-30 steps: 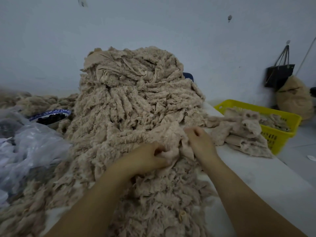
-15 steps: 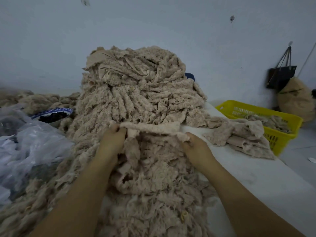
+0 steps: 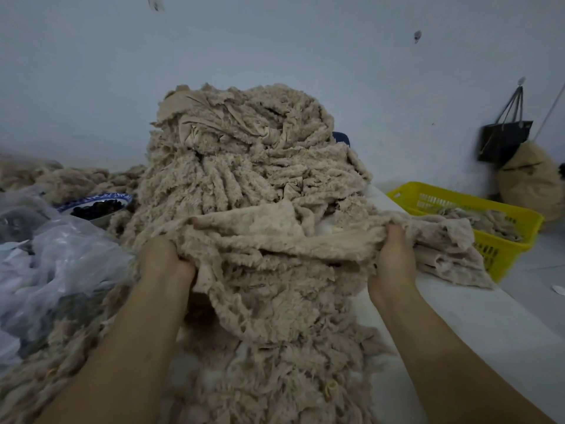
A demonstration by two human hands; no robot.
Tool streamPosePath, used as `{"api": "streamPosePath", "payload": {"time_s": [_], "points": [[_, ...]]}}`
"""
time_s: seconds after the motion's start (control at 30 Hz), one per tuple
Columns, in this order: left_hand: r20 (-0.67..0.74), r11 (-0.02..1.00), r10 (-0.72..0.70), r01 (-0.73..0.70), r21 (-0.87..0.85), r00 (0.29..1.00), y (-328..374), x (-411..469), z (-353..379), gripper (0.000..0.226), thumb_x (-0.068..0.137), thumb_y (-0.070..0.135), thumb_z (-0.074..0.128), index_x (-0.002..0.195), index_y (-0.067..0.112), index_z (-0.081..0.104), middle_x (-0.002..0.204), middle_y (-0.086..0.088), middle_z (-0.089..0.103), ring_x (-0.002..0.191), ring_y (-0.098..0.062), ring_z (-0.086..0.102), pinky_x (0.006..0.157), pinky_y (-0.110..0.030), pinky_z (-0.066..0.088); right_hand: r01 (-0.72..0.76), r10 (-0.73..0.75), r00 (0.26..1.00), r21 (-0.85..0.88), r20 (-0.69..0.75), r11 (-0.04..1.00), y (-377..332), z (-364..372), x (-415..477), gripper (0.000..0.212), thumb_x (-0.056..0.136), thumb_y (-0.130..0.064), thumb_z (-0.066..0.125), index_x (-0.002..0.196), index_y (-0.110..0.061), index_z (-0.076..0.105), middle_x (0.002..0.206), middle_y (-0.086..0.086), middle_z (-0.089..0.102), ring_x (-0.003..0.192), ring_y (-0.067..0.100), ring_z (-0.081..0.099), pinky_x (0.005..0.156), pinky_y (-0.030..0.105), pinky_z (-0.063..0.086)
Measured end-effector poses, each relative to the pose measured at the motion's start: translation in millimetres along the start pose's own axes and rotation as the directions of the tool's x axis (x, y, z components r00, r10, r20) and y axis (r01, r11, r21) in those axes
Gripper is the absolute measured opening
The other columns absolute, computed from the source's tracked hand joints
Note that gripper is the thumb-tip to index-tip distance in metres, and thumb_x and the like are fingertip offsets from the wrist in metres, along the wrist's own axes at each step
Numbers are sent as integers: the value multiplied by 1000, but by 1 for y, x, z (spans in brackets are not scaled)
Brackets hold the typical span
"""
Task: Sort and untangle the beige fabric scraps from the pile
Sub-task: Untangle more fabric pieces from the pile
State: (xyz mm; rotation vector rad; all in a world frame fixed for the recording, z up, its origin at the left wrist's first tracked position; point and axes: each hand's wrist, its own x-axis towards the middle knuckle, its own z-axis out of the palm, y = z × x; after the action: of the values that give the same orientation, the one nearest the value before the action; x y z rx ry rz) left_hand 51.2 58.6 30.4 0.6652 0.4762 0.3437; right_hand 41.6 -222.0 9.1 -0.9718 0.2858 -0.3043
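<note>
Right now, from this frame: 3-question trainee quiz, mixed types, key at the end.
1. True or false: the left hand and the right hand grip the same fabric scrap, stretched between them.
2. What lies in the yellow basket? A) beige scraps B) a black bag C) plastic bags
3. On which side of the tall pile does the blue-rimmed bowl sit, by the person's own sides?

Key: 1 true; 2 A; 3 left.
</note>
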Motion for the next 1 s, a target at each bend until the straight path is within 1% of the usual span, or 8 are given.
{"api": "streamPosePath", "payload": {"time_s": [0.13,0.23,0.33,0.47,0.6,0.73,0.87,1.0], "points": [[44,867,255,-249,431,966,-16,-10,10,35,103,15,40,134,19,54,129,-9,62,110,-22,63,85,-35,56,-13,17,995,-46,101,999,6,6,-8,27,101,-39,51,114,-23,67,95,-2,77,84,17,74,65,34,62],[346,430,478,-558,709,807,-26,-32,17,31,100,28,45,130,31,49,127,9,54,96,-7,59,79,-31,53,-45,67,980,-119,187,992,7,10,-16,29,98,-44,55,115,-24,68,105,0,76,98,23,72,83,43,60],[735,242,244,-774,585,632,-40,-56,26,22,92,53,48,112,50,56,113,32,60,96,10,59,77,-22,48,-55,89,973,-160,212,986,8,14,-22,35,96,-47,58,114,-18,69,118,16,69,110,37,66,96,59,52],[835,217,-188,-807,549,517,-69,-74,22,31,82,77,53,99,52,58,88,31,63,78,10,60,71,-19,47,35,26,965,-225,260,974,8,15,-25,37,100,-45,50,105,-15,71,94,5,77,86,21,75,71,39,60],[811,295,-107,-760,579,576,-64,-72,21,39,82,71,53,86,35,68,74,10,64,68,-11,60,65,-29,46,106,-17,966,-330,260,938,6,15,-28,38,100,-48,48,89,-19,70,76,-4,76,70,13,74,60,32,58],[804,447,-112,-693,566,584,-62,-77,26,29,85,55,63,71,30,61,57,15,50,51,-6,45,49,-17,37,131,-8,950,-376,311,917,9,21,-34,31,98,-40,55,102,-13,69,88,7,76,83,21,73,76,39,60],[784,461,-150,-659,594,602,-66,-76,25,43,91,48,64,83,6,56,75,1,47,70,-12,45,64,-28,36,235,-69,925,-422,373,876,14,21,-35,20,100,-33,53,89,-22,65,75,-3,72,75,17,70,64,31,57],[815,438,-135,-704,559,563,-67,-75,23,42,92,53,53,69,19,51,68,7,45,64,-10,42,62,-26,34,194,-98,970,-471,222,860,16,23,-31,41,103,-44,44,82,-19,68,83,10,71,84,30,67,78,41,58]]}}
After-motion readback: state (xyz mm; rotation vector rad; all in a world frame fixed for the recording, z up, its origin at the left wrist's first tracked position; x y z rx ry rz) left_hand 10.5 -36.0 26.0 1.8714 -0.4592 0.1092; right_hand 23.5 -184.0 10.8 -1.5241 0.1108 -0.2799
